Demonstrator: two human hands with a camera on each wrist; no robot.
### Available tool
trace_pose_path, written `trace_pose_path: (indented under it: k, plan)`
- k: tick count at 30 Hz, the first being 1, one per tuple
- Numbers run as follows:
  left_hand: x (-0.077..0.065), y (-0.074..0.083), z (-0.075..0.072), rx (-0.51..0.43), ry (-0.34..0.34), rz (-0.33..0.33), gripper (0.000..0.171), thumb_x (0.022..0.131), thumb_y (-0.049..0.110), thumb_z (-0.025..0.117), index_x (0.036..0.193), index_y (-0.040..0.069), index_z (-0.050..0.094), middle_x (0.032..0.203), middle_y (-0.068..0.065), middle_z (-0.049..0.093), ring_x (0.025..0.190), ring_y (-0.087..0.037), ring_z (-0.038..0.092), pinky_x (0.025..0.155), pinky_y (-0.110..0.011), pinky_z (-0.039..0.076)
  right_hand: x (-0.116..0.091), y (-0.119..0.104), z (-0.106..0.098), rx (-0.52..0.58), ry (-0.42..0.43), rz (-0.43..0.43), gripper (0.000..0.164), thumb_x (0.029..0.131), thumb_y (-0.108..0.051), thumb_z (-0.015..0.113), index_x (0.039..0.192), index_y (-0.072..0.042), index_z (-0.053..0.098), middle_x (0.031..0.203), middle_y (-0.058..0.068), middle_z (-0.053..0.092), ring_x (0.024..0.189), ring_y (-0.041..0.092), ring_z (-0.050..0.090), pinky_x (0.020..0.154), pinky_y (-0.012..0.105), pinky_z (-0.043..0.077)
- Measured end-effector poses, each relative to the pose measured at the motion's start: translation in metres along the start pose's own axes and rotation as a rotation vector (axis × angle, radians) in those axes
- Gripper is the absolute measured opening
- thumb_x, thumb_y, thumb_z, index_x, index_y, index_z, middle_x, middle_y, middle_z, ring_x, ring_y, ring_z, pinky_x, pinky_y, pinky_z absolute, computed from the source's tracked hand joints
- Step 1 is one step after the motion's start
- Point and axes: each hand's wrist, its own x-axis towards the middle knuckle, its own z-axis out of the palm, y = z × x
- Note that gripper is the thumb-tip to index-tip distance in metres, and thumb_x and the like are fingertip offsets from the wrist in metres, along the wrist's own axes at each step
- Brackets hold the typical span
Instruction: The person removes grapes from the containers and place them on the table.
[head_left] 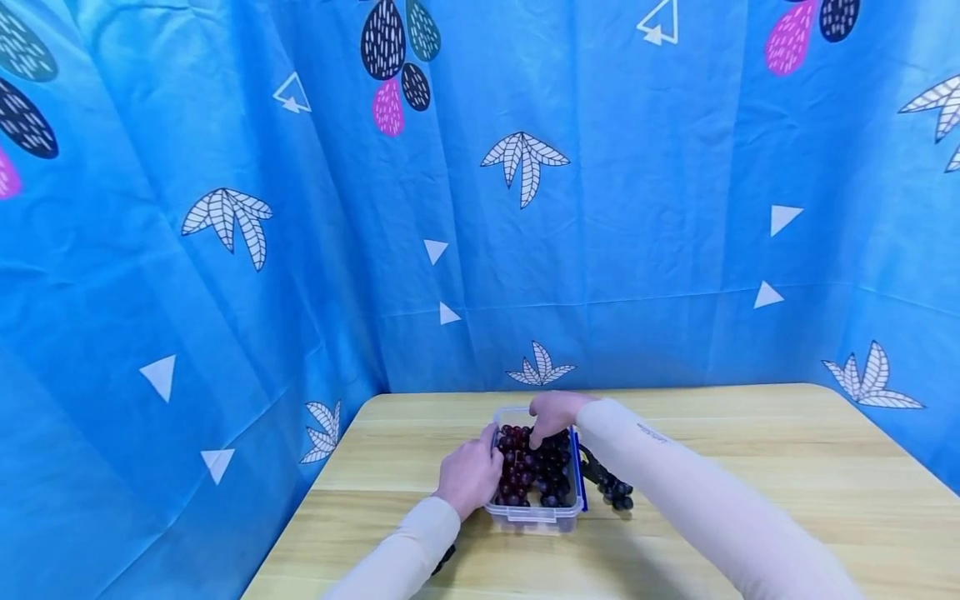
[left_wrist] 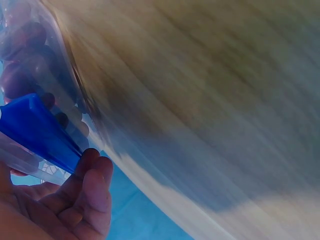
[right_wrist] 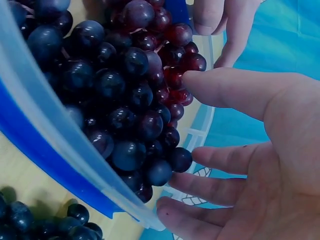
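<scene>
A clear plastic container (head_left: 534, 514) with blue side flaps stands on the table, filled with red grapes (head_left: 515, 467) on its left and dark grapes (head_left: 557, 477) on its right. My left hand (head_left: 471, 477) grips the container's left side; the left wrist view shows its curled fingertips at the end of a blue flap (left_wrist: 37, 132). Over the far part of the container, my right hand (head_left: 557, 414) reaches down into the fruit. In the right wrist view, the right thumb (right_wrist: 225, 90) touches the red grapes, while the other fingers extend along the far end of the dark bunch.
Another dark grape bunch (head_left: 619, 493) lies on the wooden table (head_left: 720, 467), just right of the container. A small black object (head_left: 444, 560) shows partly beneath the left forearm. A blue patterned curtain (head_left: 637, 250) hangs behind and to the sides.
</scene>
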Motion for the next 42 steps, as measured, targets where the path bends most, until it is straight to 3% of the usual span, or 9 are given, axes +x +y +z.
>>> trace_pose_path:
  k: [2, 5, 9, 14, 23, 31, 42]
  plan:
    - [-0.001, -0.001, 0.0, 0.004, 0.005, -0.005, 0.05, 0.102, 0.03, 0.046, 0.15, 0.014, 0.048, 0.11, -0.017, 0.073, 0.078, -0.026, 0.068, 0.064, -0.044, 0.055, 0.003, -0.002, -0.001, -0.005, -0.009, -0.006, 0.065, 0.083, -0.032, 0.079, 0.138, -0.004, 0.059, 0.14, 0.01, 0.06, 0.125, 0.028, 0.058, 0.102, 0.044, 0.05]
    - [-0.002, -0.002, 0.0, 0.0, 0.006, -0.005, 0.05, 0.102, 0.03, 0.046, 0.15, 0.014, 0.048, 0.111, -0.017, 0.073, 0.084, -0.029, 0.07, 0.068, -0.046, 0.057, 0.01, -0.004, 0.001, -0.011, -0.021, -0.001, 0.05, 0.081, -0.031, 0.081, 0.122, -0.006, 0.067, 0.122, 0.007, 0.066, 0.105, 0.023, 0.063, 0.088, 0.039, 0.052]
    - [-0.002, -0.002, -0.001, -0.008, 0.01, -0.004, 0.05, 0.102, 0.03, 0.046, 0.15, 0.014, 0.048, 0.113, -0.017, 0.073, 0.088, -0.031, 0.071, 0.071, -0.048, 0.057, 0.017, -0.006, 0.002, -0.027, -0.027, 0.016, 0.031, 0.08, -0.03, 0.081, 0.099, -0.012, 0.065, 0.097, 0.002, 0.063, 0.083, 0.019, 0.055, 0.073, 0.036, 0.047]
    - [-0.001, -0.001, -0.001, -0.006, 0.018, -0.003, 0.05, 0.102, 0.029, 0.046, 0.149, 0.014, 0.048, 0.113, -0.018, 0.073, 0.089, -0.032, 0.071, 0.07, -0.048, 0.057, 0.018, -0.011, 0.0, -0.065, -0.036, 0.027, 0.031, 0.081, -0.032, 0.081, 0.1, -0.013, 0.065, 0.098, 0.0, 0.063, 0.086, 0.018, 0.056, 0.079, 0.037, 0.05]
    - [-0.004, 0.0, -0.002, -0.008, 0.014, -0.004, 0.049, 0.102, 0.028, 0.047, 0.149, 0.013, 0.049, 0.113, -0.019, 0.073, 0.089, -0.034, 0.071, 0.069, -0.048, 0.057, 0.014, -0.017, 0.003, -0.08, -0.022, 0.047, 0.047, 0.08, -0.03, 0.082, 0.119, -0.011, 0.065, 0.113, 0.001, 0.065, 0.098, 0.017, 0.06, 0.09, 0.039, 0.053]
    - [-0.003, 0.002, -0.002, -0.004, 0.031, 0.006, 0.047, 0.101, 0.027, 0.048, 0.147, 0.013, 0.051, 0.11, -0.019, 0.073, 0.089, -0.034, 0.072, 0.067, -0.048, 0.056, 0.023, -0.015, 0.008, -0.143, -0.003, 0.073, 0.024, 0.084, -0.029, 0.078, 0.098, -0.013, 0.067, 0.094, -0.001, 0.064, 0.084, 0.017, 0.057, 0.081, 0.038, 0.052]
    - [-0.004, 0.002, -0.001, -0.005, 0.027, -0.003, 0.048, 0.102, 0.029, 0.047, 0.147, 0.015, 0.05, 0.108, -0.018, 0.074, 0.086, -0.032, 0.071, 0.065, -0.047, 0.056, 0.024, -0.01, 0.017, -0.132, 0.027, 0.054, 0.017, 0.086, -0.025, 0.075, 0.086, -0.013, 0.064, 0.084, 0.0, 0.06, 0.076, 0.017, 0.052, 0.073, 0.035, 0.047]
